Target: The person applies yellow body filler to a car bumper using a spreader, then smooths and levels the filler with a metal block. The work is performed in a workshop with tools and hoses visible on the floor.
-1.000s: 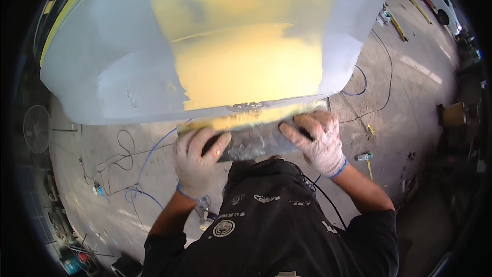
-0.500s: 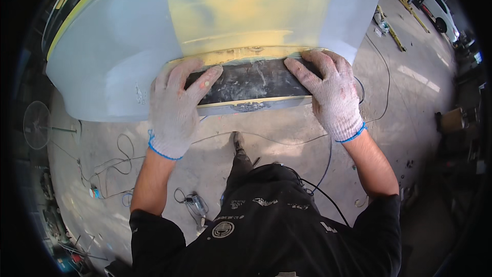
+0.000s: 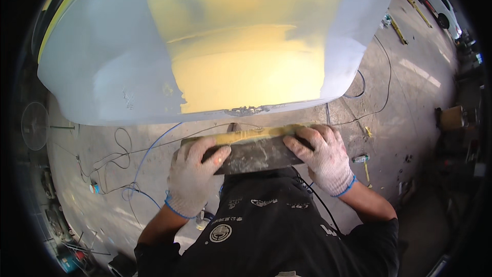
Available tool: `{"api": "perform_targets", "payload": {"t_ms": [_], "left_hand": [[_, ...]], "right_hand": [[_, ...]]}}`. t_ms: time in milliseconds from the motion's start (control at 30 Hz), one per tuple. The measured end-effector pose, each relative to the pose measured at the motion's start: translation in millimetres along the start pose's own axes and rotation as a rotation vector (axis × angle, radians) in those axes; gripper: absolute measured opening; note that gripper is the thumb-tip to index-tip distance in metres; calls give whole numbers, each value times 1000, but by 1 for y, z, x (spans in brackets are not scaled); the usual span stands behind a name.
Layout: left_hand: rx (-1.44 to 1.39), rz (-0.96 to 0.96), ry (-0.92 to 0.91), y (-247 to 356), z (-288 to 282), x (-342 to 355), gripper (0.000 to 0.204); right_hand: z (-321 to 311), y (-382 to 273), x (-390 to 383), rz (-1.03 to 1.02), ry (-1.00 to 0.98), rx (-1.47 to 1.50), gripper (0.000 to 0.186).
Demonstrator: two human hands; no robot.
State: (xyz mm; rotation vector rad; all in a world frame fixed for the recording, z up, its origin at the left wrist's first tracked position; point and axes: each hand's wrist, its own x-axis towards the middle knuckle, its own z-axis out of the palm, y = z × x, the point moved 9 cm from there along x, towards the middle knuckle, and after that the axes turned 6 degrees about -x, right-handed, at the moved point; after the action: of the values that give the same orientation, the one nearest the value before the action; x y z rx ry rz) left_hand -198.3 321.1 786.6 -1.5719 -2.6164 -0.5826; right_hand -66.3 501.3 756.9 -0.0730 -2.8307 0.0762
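A wide, dark, flexible filler spreader (image 3: 256,158) is held level between my two gloved hands, its far edge coated with yellow filler. My left hand (image 3: 196,179) grips its left end with the thumb on top; my right hand (image 3: 324,161) pinches the right end in the same way. Both white knit gloves have blue cuffs. Beyond the spreader, and apart from it, curves a grey car body panel (image 3: 120,64). Smooth yellow filler (image 3: 251,74) covers its middle, with a ragged left border and dark, rough residue (image 3: 248,110) along the near edge.
Cables (image 3: 120,156) and blue hoses (image 3: 148,154) wind over the concrete floor. On the right lie a small bottle (image 3: 360,159) and a cardboard box (image 3: 452,119). A yellow lift arm (image 3: 416,2) and a white car (image 3: 443,7) stand far right. A round wire-like disc (image 3: 35,125) is at left.
Both hands have drawn the spreader off the panel's near edge toward my body. The filler it covered now shows as a smooth yellow band down to that edge.
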Motion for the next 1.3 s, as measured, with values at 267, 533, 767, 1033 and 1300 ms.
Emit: {"api": "perform_targets", "payload": {"t_ms": [267,533,767,1033,1300], "left_hand": [[266,228,410,5,-73,52,38],[279,368,646,-21,-120,109,56],[278,358,740,-32,-134,131,26],[315,447,726,-24,-135,138,53],[283,370,741,-29,-131,138,32]], "right_hand": [[-84,16,63,-88,523,-234,57],[-99,34,137,-85,716,-310,65],[-108,45,156,-57,722,-313,65],[-109,51,162,-26,695,-308,66],[-106,54,162,-15,686,-319,62]]}}
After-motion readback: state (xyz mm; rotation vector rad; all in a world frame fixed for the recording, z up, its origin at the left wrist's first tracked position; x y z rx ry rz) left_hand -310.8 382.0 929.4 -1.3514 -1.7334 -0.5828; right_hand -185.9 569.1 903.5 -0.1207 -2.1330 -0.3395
